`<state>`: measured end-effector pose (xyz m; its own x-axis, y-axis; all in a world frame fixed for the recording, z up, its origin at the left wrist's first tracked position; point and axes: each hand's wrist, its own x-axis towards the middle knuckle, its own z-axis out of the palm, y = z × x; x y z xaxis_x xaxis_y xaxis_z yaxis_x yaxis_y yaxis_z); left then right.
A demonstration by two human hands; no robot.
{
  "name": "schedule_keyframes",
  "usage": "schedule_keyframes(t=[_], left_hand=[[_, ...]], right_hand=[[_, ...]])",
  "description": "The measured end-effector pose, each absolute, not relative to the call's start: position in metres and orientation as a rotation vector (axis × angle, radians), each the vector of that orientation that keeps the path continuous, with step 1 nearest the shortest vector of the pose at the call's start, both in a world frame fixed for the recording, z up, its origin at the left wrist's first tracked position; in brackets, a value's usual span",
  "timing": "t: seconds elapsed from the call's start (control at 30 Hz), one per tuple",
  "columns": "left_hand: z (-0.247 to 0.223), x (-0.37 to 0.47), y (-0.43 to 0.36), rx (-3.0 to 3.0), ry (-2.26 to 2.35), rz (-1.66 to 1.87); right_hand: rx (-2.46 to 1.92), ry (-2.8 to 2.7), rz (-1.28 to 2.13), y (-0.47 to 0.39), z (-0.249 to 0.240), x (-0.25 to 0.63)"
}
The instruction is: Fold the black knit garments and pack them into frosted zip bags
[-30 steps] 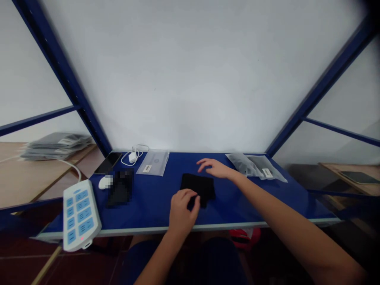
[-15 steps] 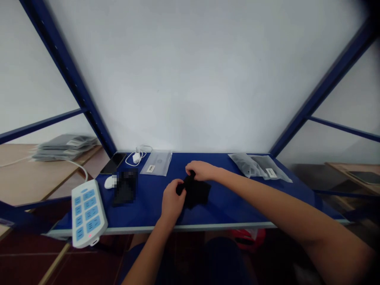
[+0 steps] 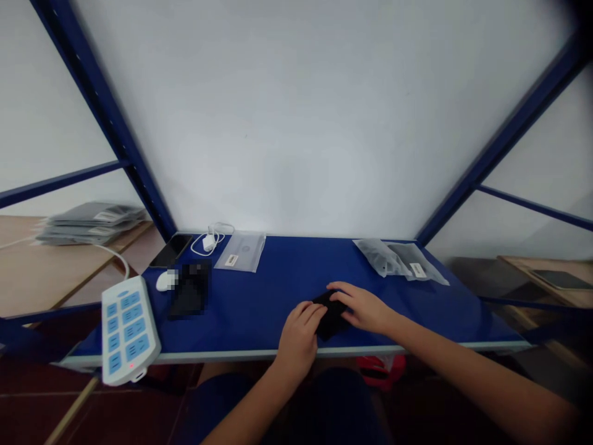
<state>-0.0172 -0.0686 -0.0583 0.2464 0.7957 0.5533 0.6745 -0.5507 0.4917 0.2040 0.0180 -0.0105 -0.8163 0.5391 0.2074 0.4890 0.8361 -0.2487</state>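
Black cloth, now smaller, nearer table edge, under both hands.

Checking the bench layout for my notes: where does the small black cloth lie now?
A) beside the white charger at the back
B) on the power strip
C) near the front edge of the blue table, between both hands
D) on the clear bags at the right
C: the black cloth sits near the front edge of the blue table, with the left hand and right hand both on it.
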Motion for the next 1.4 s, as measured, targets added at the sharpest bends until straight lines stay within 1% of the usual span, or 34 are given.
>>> schedule_keyframes(t=[0.13, 0.23, 0.37, 0.47, 0.6, 0.7, 0.8, 0.87, 0.97, 1.03, 1.1, 1.17, 1.23, 1.3, 1.4], left_hand=[[-0.056, -0.018, -0.071, 2.439, 1.306, 1.116], [-0.05, -0.022, -0.077, 2.436, 1.24, 1.042], [-0.038, -0.028, -0.083, 2.385, 1.203, 1.008], [-0.032, -0.029, -0.077, 2.302, 1.189, 0.976], [-0.029, -0.029, -0.054, 2.058, 1.396, 1.016], [-0.028, -0.031, -0.033, 1.917, 1.522, 0.874], [-0.026, -0.033, -0.015, 1.763, 1.435, 0.693], [-0.026, -0.034, -0.006, 1.669, 1.362, 0.641], [-0.026, -0.036, 0.006, 1.569, 1.312, 0.758], [-0.025, -0.04, 0.015, 1.473, 1.254, 0.933], [-0.021, -0.048, 0.027, 1.358, 1.124, 1.072], [-0.016, -0.06, 0.042, 1.271, 0.988, 1.154], [-0.013, -0.073, 0.061, 1.234, 0.953, 1.214], [-0.015, -0.085, 0.08, 1.241, 1.016, 1.282], [-0.025, -0.101, 0.099, 1.295, 1.125, 1.348]], right_hand=[[-0.747, -2.636, 0.238, 0.0, -0.046, 0.216], [-0.749, -2.551, 0.223, -0.008, -0.059, 0.216], [-0.685, -2.563, 0.247, -0.017, -0.047, 0.214], [-0.678, -2.54, 0.194, -0.027, -0.041, 0.215], [-0.785, -2.506, 0.09, -0.035, -0.049, 0.216], [-0.808, -2.509, 0.027, -0.035, -0.056, 0.216], [-0.868, -2.466, -0.022, -0.027, -0.057, 0.216], [-0.945, -2.377, 0.004, -0.019, -0.055, 0.214], [-1.03, -2.185, 0.25, -0.002, -0.05, 0.203], [-1.029, -1.974, 0.562, 0.013, -0.046, 0.188], [-1.007, -1.644, 0.897, 0.033, -0.04, 0.167], [-0.981, -1.301, 1.195, 0.056, -0.033, 0.142], [-0.928, -1.123, 1.454, 0.081, -0.026, 0.115], [-0.878, -1.049, 1.556, 0.105, -0.022, 0.091], [-0.864, -1.005, 1.481, 0.129, -0.025, 0.064]])
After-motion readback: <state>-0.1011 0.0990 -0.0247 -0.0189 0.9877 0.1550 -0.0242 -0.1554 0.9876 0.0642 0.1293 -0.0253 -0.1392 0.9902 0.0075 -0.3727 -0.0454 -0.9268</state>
